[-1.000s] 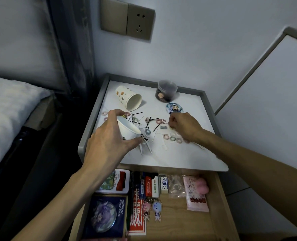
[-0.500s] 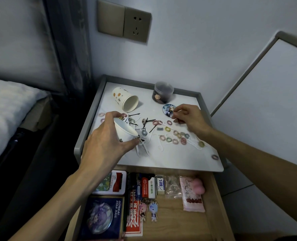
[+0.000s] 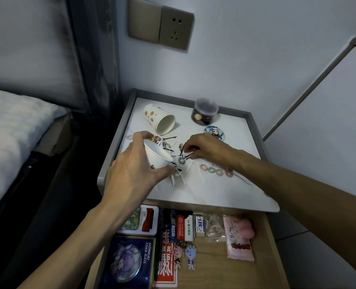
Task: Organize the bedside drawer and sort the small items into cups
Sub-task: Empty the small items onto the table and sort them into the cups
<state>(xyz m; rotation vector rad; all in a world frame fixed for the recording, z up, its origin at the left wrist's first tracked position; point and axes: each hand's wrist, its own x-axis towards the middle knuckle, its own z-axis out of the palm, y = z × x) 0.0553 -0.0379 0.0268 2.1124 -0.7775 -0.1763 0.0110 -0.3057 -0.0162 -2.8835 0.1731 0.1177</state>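
My left hand (image 3: 131, 170) grips a white paper cup (image 3: 155, 156), tilted with its mouth toward the middle of the white nightstand top (image 3: 225, 190). My right hand (image 3: 206, 148) is just right of the cup's mouth, fingertips pinched on black hairpins (image 3: 185, 153). More hairpins (image 3: 169, 138) and several small pastel hair rings (image 3: 216, 171) lie scattered around. A second paper cup (image 3: 159, 120) lies on its side at the back left. The open wooden drawer (image 3: 262, 265) is below.
A clear lidded jar (image 3: 205, 111) of coins and a round badge (image 3: 214, 132) sit at the back. The drawer holds tins (image 3: 140, 223), a blue box (image 3: 129, 261), lighters, an eraser, keychains (image 3: 183, 255) and a pink pouch (image 3: 238, 238). A bed (image 3: 12, 134) lies left.
My right hand moved left from beside the round badge to the hairpins at the cup's mouth. My left hand keeps the cup tilted in place.
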